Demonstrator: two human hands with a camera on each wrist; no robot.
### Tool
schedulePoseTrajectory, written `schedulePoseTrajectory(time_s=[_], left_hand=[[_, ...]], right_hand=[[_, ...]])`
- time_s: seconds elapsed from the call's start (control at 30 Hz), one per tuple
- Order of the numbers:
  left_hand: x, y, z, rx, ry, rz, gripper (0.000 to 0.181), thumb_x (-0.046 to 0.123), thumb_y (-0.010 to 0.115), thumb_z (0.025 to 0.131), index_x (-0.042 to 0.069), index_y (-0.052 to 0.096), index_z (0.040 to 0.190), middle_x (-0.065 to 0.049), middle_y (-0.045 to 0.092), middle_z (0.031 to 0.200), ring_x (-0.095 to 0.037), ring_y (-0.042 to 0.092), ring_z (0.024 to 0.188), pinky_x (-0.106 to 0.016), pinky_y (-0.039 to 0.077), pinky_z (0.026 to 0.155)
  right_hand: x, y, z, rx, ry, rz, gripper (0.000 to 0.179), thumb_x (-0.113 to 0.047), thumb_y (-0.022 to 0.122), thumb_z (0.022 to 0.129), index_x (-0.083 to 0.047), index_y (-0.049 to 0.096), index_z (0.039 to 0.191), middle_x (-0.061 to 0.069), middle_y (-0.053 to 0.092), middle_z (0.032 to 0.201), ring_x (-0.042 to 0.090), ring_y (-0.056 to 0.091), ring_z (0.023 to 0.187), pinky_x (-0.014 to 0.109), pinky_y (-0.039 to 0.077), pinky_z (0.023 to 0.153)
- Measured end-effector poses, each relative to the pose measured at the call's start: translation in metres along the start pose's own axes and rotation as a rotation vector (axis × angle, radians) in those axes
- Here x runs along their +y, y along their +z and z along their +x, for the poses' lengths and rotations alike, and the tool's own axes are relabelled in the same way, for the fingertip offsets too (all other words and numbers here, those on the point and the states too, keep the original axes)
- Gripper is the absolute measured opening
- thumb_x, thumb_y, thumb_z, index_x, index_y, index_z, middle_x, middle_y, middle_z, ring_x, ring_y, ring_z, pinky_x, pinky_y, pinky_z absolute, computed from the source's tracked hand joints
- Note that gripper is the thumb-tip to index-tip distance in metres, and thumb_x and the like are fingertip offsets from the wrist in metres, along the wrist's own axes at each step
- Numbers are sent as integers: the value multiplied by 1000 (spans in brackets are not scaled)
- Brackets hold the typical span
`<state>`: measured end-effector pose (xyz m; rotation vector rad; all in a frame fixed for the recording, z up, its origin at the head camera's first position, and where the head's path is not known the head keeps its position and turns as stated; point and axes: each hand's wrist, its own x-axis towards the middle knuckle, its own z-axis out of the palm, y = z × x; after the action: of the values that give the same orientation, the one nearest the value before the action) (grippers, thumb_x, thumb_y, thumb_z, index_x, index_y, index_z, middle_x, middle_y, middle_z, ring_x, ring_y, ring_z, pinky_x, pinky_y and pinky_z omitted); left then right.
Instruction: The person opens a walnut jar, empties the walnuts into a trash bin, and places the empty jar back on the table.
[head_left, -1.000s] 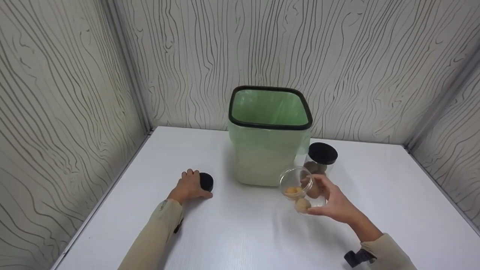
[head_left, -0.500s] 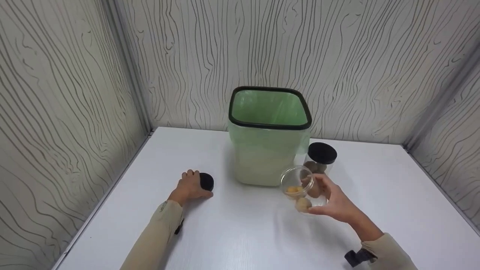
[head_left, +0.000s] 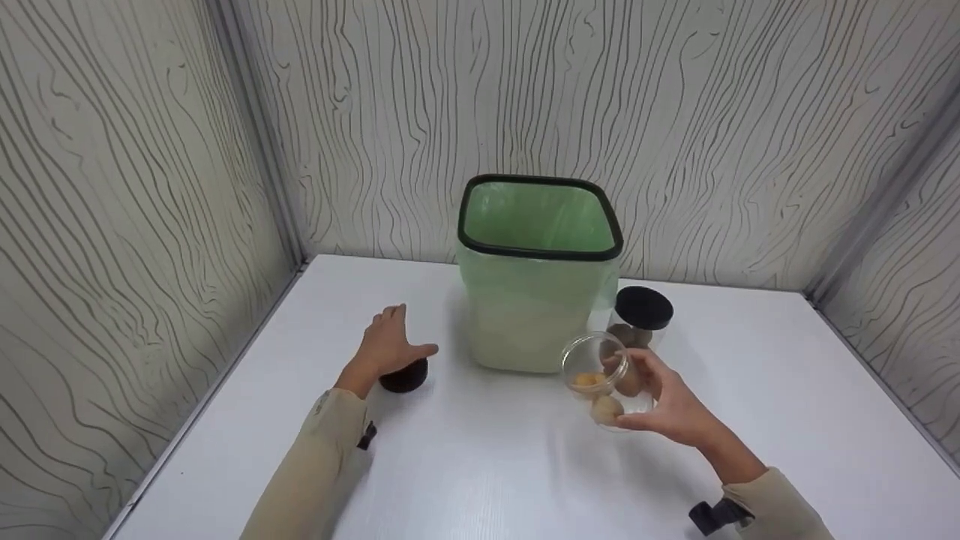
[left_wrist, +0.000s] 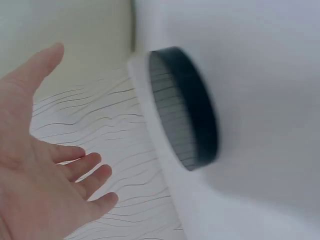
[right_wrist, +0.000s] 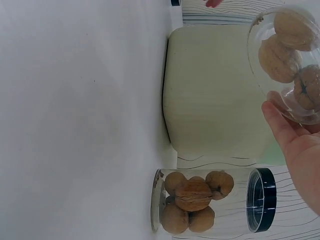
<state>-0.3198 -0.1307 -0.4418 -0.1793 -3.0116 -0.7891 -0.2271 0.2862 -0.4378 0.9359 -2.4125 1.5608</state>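
Observation:
My left hand hovers with spread fingers just above a black jar lid, which lies on the white table. Seen from the left wrist, a gap separates the palm and fingers from the lid. My right hand grips a clear, lidless jar, tilted with its mouth toward the left, over the table. Inside are several walnuts, and small yellow-orange pieces show near its mouth. Behind this jar stands a second clear jar, upright, holding several walnuts under a black lid.
A pale green bin with a black rim and a green liner stands at the back middle of the white table, between the hands. Patterned wall panels enclose the table at the back and sides.
My left hand has let go of the black lid and lifted up and away, its fingers now spread. The right hand and its jar have hardly moved.

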Motion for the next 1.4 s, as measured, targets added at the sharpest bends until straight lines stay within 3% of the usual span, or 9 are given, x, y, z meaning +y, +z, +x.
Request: schedulePoseTrajectory(time_s=[0.17,0.27,0.47,0.63,0.9,1.23,1.4], left_hand=[[26,-20,2,144,69,-97,84,42,66,85,-2,27,146,-20,29,148,-34,27,136,-46,25,109],[45,-28,0,227,144,-186,74,33,63,89,0,28,146,-18,29,148,-31,26,137,-43,24,110],[84,-45,-6,274,277,-442,61,12,46,91,2,26,148,-13,27,151,-24,21,140,-40,21,111],[103,-55,-6,313,342,-569,55,13,35,96,2,23,148,-12,25,152,-21,20,140,-38,20,111],[121,-67,4,340,301,-556,59,37,31,102,1,22,149,-16,27,150,-25,24,138,-39,23,110],[126,-68,27,287,254,-497,60,36,27,104,1,14,150,-15,11,156,-23,9,143,-36,9,114],[124,-63,35,262,262,-519,56,32,26,104,1,16,150,-14,16,155,-22,13,142,-34,12,113]], right_hand=[[-2,-2,1,6,37,-14,80,-5,87,63,-3,43,130,16,51,127,10,49,120,15,37,95],[-1,-3,2,7,44,-29,81,-6,88,63,-5,43,131,13,51,127,9,49,119,15,37,95],[0,-2,3,8,40,-35,81,-2,87,62,-3,43,130,13,53,126,9,51,116,15,39,93],[1,0,5,8,20,-34,80,5,85,61,6,42,129,23,51,124,8,52,111,15,40,90],[-3,-2,6,20,57,-58,83,-2,87,61,-3,43,131,12,53,125,7,51,112,15,39,91],[-10,-8,14,26,34,-60,80,-4,87,62,-4,45,130,10,54,123,8,51,112,15,39,91],[-22,-16,21,45,19,-91,81,0,86,63,-5,44,131,4,54,124,9,49,112,15,38,91]])
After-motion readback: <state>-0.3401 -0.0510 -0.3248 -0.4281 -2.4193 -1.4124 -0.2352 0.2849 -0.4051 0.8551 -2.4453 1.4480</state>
